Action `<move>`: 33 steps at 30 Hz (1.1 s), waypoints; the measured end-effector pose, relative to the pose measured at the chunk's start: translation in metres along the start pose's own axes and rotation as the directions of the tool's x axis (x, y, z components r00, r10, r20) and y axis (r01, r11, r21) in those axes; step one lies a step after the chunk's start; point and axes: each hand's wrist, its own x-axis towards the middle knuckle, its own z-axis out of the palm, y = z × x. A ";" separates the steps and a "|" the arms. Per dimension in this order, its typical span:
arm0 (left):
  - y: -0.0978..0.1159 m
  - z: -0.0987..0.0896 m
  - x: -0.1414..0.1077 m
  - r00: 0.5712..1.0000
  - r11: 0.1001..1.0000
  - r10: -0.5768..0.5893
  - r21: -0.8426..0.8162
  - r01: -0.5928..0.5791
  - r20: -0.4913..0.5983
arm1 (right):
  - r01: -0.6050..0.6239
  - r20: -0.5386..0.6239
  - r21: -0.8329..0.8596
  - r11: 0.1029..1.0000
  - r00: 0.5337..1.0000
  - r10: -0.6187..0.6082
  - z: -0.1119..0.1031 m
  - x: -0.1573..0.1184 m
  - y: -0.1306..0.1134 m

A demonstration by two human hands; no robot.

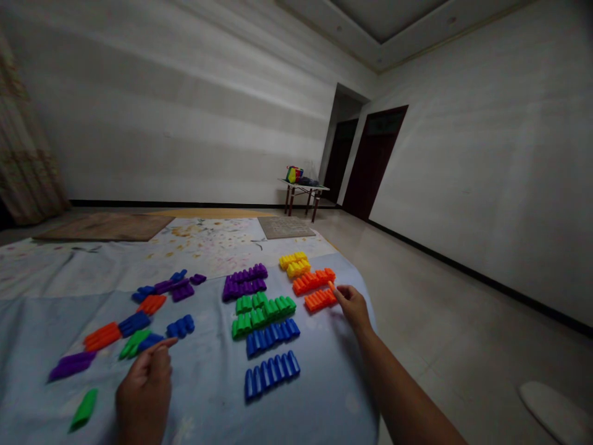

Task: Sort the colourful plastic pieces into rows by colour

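Note:
My right hand (353, 307) is at the right end of the front orange row (319, 300), thumb and index finger closed on its end piece; the contact is partly hidden. My left hand (147, 386) hovers near the front edge with its index finger stretched out and the other fingers curled; nothing shows in it. Just past that fingertip lie blue ribbed plastic pieces (180, 326) and a green cluster (134, 344). In the middle stand neat rows of finger-shaped plastic pieces: purple (245, 282), green (263, 314), blue (272, 374) and yellow (294, 264).
Loose orange (102, 337), purple (71, 365) and green (84, 410) pieces are scattered on the left of the cloth-covered table (208, 395). Brown boards (104, 227) lie at its far side. Beyond stands a small table (303, 185) with a colourful bag. A white stool (553, 411) is at right.

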 end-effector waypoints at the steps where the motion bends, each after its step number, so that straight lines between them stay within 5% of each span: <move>1: 0.001 0.000 0.000 1.000 1.000 -0.003 0.003 0.003 -0.002 | 0.003 -0.001 -0.003 1.000 1.000 -0.003 0.000 0.001 0.000; 14: 0.007 -0.001 0.000 1.000 0.998 -0.013 0.057 0.012 0.014 | 0.085 0.045 -0.160 0.983 0.996 -0.079 0.015 0.029 -0.017; 22: -0.002 0.000 0.005 1.000 0.999 0.003 0.038 -0.004 0.019 | 0.139 0.107 -0.314 0.939 0.988 -0.110 0.042 0.051 -0.026; 33: -0.015 0.003 0.010 0.999 0.999 0.038 -0.011 -0.038 0.027 | 0.186 0.121 -0.492 0.850 0.982 -0.145 0.048 0.058 -0.021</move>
